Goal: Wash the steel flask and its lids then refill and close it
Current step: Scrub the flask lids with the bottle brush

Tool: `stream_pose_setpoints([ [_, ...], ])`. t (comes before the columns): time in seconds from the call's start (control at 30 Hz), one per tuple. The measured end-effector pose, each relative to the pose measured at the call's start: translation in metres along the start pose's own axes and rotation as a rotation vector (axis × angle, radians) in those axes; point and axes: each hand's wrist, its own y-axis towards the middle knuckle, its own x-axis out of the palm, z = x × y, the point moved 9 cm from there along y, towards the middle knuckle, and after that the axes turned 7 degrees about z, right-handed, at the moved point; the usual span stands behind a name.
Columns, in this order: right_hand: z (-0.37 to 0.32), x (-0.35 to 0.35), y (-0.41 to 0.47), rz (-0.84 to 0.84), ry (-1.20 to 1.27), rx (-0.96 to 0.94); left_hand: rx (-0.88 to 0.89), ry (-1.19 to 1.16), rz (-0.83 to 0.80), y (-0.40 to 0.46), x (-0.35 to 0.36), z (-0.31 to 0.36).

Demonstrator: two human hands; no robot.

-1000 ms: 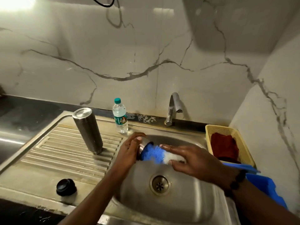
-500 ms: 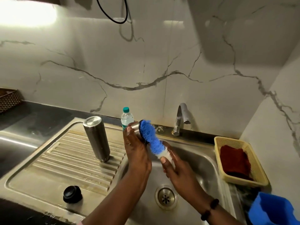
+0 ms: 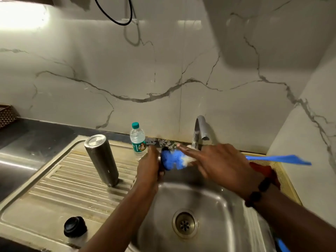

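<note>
The steel flask stands upside down on the draining board, left of the sink bowl. A black inner lid lies near the board's front edge. My left hand grips a small steel lid, almost wholly hidden behind its fingers, above the bowl's back left corner. My right hand holds a brush with a blue and white bristle head pressed into that lid. The brush's blue handle sticks out to the right.
A small water bottle with a green cap stands at the back beside the tap. A yellow basket with a red cloth sits right of the bowl. A brown woven basket is at the far left.
Both hands rose from low in the bowl toward the tap. The brush swung from upright to lying sideways, its handle now pointing right. The view shifted.
</note>
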Motion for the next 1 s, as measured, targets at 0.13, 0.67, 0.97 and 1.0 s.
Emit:
stream_pose_setpoints([
  [0.13, -0.019, 0.029, -0.007, 0.165, 0.214, 0.181, -0.099, -0.419, 0.132, 0.006, -0.001, 0.003],
  [0.67, -0.006, 0.079, -0.031, 0.217, 1.41, 0.652, 0.218, -0.651, 0.02, 0.001, 0.012, 0.04],
  [0.97, 0.003, 0.057, -0.051, 0.315, 0.803, 0.459, -0.076, -0.814, -0.148, 0.015, 0.018, 0.009],
  [1.0, 0.006, 0.057, -0.055, 0.354, 0.74, 0.454, -0.105, -0.818, -0.139, 0.016, 0.018, 0.006],
])
